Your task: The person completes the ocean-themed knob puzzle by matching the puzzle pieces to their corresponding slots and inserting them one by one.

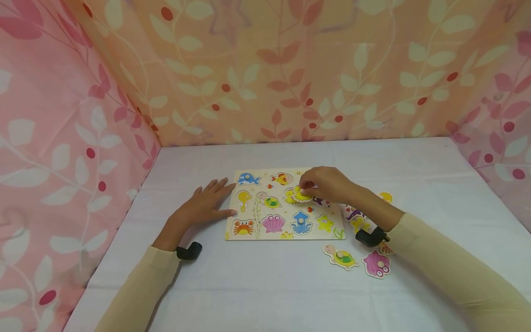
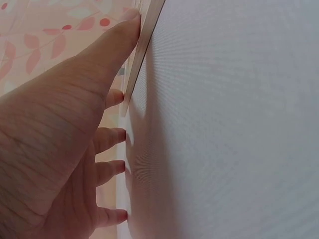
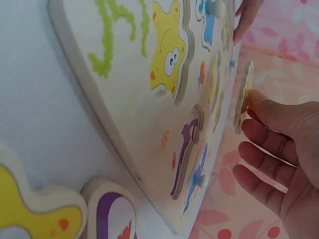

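A wooden peg puzzle board (image 1: 265, 235) with sea animal pictures lies on the white cloth. My right hand (image 1: 332, 184) pinches a yellow puzzle piece (image 3: 243, 99) between thumb and index finger. The piece is raised over the board beside a matching yellow recess (image 1: 289, 196). In the right wrist view it appears edge-on, apart from the board. My left hand (image 1: 207, 200) lies with fingers spread at the board's left edge; its thumb (image 2: 127, 30) touches that edge. A knobbed blue whale piece (image 1: 249, 179) and a blue squid piece (image 1: 301, 223) sit in the board.
Right of the board lie several loose pieces: a turtle (image 1: 341, 257), a pink shell (image 1: 377, 265), a yellow starfish (image 1: 360, 224) and others partly under my right forearm. Patterned cloth (image 1: 265, 83) walls the table at the back and sides.
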Demonstrator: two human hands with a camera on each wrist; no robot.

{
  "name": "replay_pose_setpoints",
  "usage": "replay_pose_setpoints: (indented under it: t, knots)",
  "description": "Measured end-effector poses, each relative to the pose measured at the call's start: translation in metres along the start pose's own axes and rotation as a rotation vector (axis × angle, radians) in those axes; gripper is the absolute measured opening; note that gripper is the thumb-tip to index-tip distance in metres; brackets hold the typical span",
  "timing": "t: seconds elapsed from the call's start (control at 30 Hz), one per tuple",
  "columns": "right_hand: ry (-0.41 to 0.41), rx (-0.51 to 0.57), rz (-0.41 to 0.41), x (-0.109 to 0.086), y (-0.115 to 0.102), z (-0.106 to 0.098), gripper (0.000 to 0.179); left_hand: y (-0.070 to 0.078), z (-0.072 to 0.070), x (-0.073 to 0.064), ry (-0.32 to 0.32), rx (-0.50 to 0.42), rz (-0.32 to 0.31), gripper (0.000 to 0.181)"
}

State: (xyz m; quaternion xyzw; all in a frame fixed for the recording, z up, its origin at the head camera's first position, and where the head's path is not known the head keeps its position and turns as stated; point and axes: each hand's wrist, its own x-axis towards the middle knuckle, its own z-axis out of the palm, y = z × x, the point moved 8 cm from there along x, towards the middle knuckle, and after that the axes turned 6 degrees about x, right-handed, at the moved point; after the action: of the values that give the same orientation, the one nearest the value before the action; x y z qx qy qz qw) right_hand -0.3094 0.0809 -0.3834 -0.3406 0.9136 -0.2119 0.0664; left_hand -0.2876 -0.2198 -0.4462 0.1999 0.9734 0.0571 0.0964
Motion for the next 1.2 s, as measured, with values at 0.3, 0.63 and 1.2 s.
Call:
replay_pose_setpoints:
  t: [0.3, 0.63, 1.2]
  knots:
    - [-0.028, 0.010, 0.012, 0.007, -0.005, 0.007, 0.013, 0.000, 0.000, 0.000, 0.005, -0.004, 0.004, 0.096]
    - [-0.024, -0.005, -0.008, 0.011, -0.011, 0.006, 0.013, -0.002, 0.002, 0.002, 0.018, 0.009, 0.024, 0.096]
    - [-0.068, -0.002, -0.014, 0.023, -0.009, 0.015, 0.012, 0.004, -0.003, -0.002, 0.019, 0.013, 0.028, 0.094]
